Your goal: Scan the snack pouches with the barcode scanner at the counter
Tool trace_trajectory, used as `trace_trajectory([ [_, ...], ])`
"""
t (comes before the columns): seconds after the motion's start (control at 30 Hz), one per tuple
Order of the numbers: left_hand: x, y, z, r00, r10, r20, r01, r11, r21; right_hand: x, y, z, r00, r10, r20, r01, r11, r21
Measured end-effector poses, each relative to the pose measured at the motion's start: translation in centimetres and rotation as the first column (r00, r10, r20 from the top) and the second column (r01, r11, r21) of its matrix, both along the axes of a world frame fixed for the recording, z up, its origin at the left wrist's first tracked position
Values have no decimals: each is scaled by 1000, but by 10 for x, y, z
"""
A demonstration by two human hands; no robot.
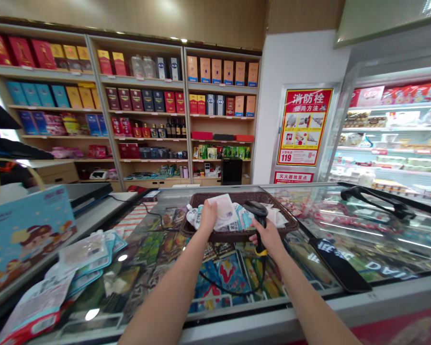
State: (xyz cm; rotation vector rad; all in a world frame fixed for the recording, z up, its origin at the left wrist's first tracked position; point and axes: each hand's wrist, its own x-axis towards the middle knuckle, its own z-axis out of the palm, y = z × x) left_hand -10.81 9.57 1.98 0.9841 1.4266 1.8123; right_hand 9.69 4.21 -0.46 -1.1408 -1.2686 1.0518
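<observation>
My left hand (207,218) is closed on a flat, pale packet (223,208), raised over a brown woven basket (237,236). In my right hand (268,235) is a black and yellow barcode scanner (260,225), its head pointing left towards the packet. White and blue pouches (244,218) lie in the basket, with more white packets (277,215) at its right end. From the scanner's handle a black cable (237,292) loops down across the glass. What is printed on the packet is too small to read.
Under the basket is a glass-topped freezer (158,268) full of packaged food. Pouches and packets (82,254) are piled on the left, by a blue gift bag (28,235). A black handle (373,199) sits on the glass at right. Shelves of boxes (143,100) stand behind.
</observation>
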Motion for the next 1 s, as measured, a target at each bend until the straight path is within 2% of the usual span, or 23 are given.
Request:
trace_trajectory([
  [0.03, -1, 4, 2, 979, 4, 205, -10, 1000, 29, -2, 0, 5, 998, 40, -37, -39, 999, 34],
  [0.1, -4, 12, 7, 857, -20, 514, 8, 1000, 26, -9, 1, 19, 978, 164, -126, -149, 981, 124],
  [0.17, -6, 20, 11, 746, -61, 663, 64, 998, 20, -19, 7, 33, 946, 282, -159, -255, 951, 173],
  [0.2, -7, 23, 12, 729, -80, 680, 88, 996, 23, -24, 10, 39, 935, 319, -154, -290, 939, 185],
  [0.3, -9, 30, 8, 776, -128, 618, 123, 991, 51, -31, 19, 46, 922, 371, -112, -347, 920, 184],
  [0.43, -13, 35, 2, 883, -112, 456, 55, 989, 135, -24, 18, 38, 923, 361, -136, -351, 932, 93],
  [0.53, -15, 38, 2, 923, -70, 378, -2, 982, 188, -14, 11, 33, 929, 348, -128, -346, 938, 39],
  [0.7, -18, 39, 2, 933, -17, 359, -61, 977, 206, -10, 3, 38, 931, 340, -131, -346, 938, -27],
  [0.83, -17, 39, 3, 917, -59, 396, -14, 984, 179, -14, -4, 40, 929, 346, -132, -357, 932, -67],
  [1.0, -8, 49, 6, 918, -106, 383, 34, 981, 192, -16, 3, 30, 926, 361, -106, -362, 932, 11],
])
